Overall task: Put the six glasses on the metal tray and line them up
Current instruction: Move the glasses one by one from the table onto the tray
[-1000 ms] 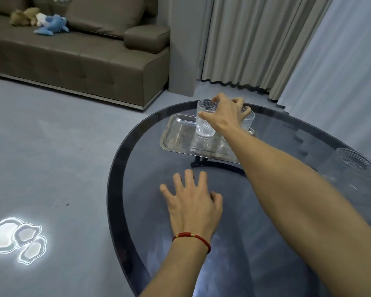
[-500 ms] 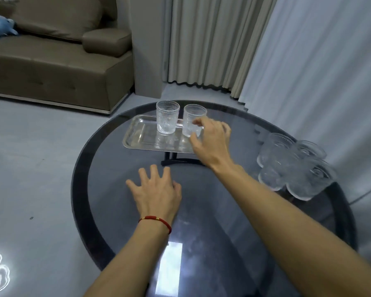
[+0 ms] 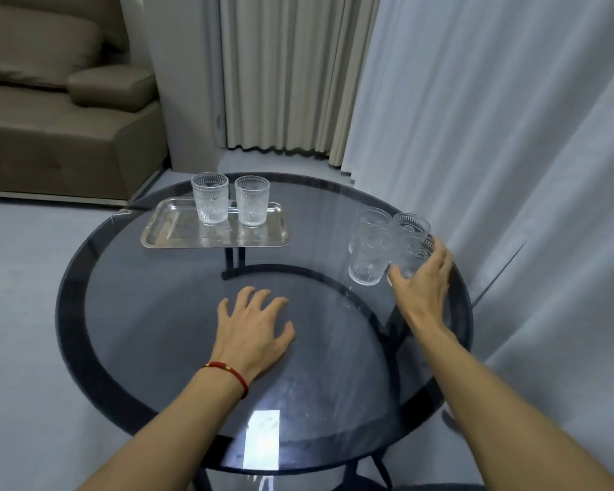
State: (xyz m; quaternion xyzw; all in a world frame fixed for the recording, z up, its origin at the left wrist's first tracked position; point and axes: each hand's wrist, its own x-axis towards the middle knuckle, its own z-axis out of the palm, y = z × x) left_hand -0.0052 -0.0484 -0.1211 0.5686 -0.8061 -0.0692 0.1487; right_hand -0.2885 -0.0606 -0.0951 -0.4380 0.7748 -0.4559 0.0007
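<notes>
Left hand [image 3: 254,331] spread flat on table [image 3: 149,313]; right hand [image 3: 424,281] wrapping a glass [image 3: 410,258] at 2 o'clock.

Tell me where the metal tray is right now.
In the head view the metal tray sits on the far left part of the round glass table, two glasses standing along its far edge.

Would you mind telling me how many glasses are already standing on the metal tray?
2: the left glass and the right glass stand side by side along the metal tray's far edge.
</notes>
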